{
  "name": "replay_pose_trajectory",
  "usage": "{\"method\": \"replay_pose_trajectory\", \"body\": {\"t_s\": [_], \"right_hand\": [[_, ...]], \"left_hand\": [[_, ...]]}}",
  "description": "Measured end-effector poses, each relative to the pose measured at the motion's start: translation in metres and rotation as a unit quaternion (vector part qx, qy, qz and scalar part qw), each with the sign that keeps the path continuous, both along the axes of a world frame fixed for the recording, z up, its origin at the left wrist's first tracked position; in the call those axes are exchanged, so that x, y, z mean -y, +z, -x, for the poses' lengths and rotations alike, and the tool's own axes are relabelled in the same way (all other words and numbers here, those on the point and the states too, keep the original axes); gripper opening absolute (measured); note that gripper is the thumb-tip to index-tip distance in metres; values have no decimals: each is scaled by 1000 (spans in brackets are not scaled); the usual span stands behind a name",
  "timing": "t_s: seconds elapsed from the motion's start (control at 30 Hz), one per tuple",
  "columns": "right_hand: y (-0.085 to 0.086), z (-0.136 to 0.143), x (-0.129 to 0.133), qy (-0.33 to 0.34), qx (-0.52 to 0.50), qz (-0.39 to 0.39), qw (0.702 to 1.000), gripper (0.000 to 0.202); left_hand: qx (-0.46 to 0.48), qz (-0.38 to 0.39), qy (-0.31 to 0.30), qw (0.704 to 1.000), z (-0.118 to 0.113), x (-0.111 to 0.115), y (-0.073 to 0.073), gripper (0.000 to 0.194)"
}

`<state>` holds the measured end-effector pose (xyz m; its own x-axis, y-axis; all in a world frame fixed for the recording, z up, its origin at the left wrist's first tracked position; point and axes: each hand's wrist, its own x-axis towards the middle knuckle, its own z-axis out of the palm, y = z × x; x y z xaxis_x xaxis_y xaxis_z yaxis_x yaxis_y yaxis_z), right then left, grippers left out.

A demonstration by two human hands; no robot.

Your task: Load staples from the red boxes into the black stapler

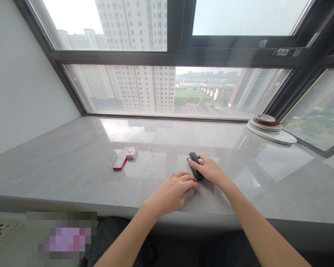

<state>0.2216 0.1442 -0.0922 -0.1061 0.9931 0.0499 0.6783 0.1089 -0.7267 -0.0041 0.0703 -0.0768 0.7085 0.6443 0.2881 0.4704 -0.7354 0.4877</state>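
A black stapler [196, 167] lies on the grey stone ledge, its far end pointing slightly left. My right hand [208, 168] is closed around its middle from the right side, thumb on top. My left hand [176, 191] is at the stapler's near end, palm down, with its fingers stretched out and the fingertips close to or touching the base; I cannot tell which. Left of my hands sits a flat red and white box [120, 161], and a small white and pink box [131, 152] is at its far right end.
A stack of plates [269, 129] stands at the ledge's far right corner. The window [169, 91] borders the back, a white wall [22, 81] the left. The ledge's front edge [108, 203] runs before my knees. A blurred patch covers something at lower left.
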Motion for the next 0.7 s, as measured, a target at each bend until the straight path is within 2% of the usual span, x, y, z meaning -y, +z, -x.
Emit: {"method": "replay_pose_trajectory", "body": {"t_s": [0.07,0.17,0.23,0.3,0.37,0.53,0.63,0.7], "right_hand": [[-5,-3,4,11,-48,10,999,58],[-7,-5,15,41,-93,11,995,57],[-8,-3,22,62,-128,36,989,57],[-9,0,28,68,-158,52,984,56],[-13,4,31,60,-173,56,981,56],[-20,9,30,16,-164,39,986,57],[-19,12,32,1,-143,9,990,58],[-18,13,35,0,-126,-12,992,59]], "left_hand": [[-27,-9,20,999,2,1,-2,60],[-18,20,105,994,25,-6,-3,50],[-4,73,119,990,46,-13,0,59],[-6,127,100,987,64,-19,3,75],[-12,151,97,984,73,-25,5,80],[6,123,157,980,63,-36,-3,80],[11,108,153,982,50,-40,-9,62],[11,91,140,986,43,-42,-13,58]]}}
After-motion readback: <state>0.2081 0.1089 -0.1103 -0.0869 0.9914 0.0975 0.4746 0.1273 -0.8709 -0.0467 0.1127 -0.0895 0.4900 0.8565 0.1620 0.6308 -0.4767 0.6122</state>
